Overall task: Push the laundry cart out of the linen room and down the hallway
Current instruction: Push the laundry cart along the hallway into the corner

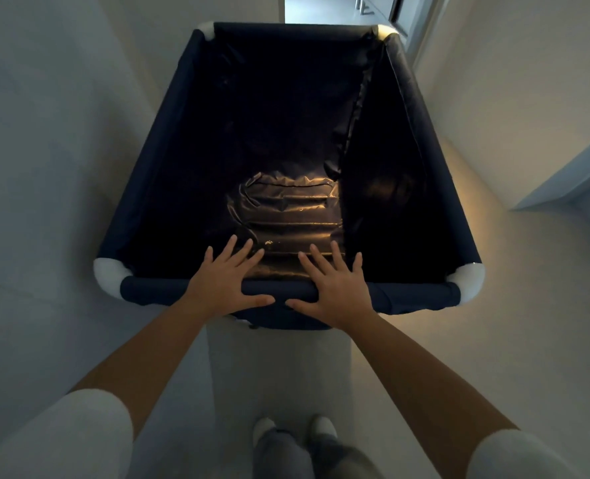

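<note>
In a narrow passage, one laundry cart (288, 150) stands just ahead of the person, both palms on its near rail (279, 291).

Head view: left hand (225, 276) and right hand (333, 283) press flat, fingers (248, 248) splayed wide, gripping nothing. The cart looks empty, so probably light and easy-rolling; its fabric walls are soft, so push on the stiff padded rail. Four white corner caps (473, 281); an open doorway (324, 8) lies beyond.

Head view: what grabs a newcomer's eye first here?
The big dark laundry cart fills the middle of the frame, apparently empty, its shiny liner catching warm light. Both hands press flat on its near rail, left hand and right hand side by side, fingers spread. White corner fittings stand out, and a brighter doorway shows ahead.
</note>
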### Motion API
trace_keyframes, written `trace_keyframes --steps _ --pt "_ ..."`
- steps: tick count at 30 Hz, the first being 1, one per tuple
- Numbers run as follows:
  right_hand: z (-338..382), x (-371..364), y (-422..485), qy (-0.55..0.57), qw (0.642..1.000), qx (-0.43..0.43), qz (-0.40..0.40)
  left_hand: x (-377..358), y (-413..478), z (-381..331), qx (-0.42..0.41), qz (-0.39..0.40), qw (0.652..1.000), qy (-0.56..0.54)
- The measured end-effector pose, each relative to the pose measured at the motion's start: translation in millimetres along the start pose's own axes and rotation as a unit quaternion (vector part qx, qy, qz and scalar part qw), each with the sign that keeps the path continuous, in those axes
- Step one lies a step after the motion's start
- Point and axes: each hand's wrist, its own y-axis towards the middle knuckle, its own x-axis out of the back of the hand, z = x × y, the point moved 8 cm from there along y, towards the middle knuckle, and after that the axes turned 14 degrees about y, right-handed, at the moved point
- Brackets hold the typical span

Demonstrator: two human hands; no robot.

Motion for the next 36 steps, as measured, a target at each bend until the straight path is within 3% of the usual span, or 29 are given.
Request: trace_keyframes --steps 17,36 --pt "19.3 -15.2 -97.2 -0.008 0.999 0.032 -0.008 -22.2 -95.1 -61.4 0.026 0.003 0.999 -0.022" --pt "12.7 -28.5 -199.5 -0.026 0.992 0.122 0.026 -43.0 -192.2 -149.8 0.122 0.009 0.991 -0.053"
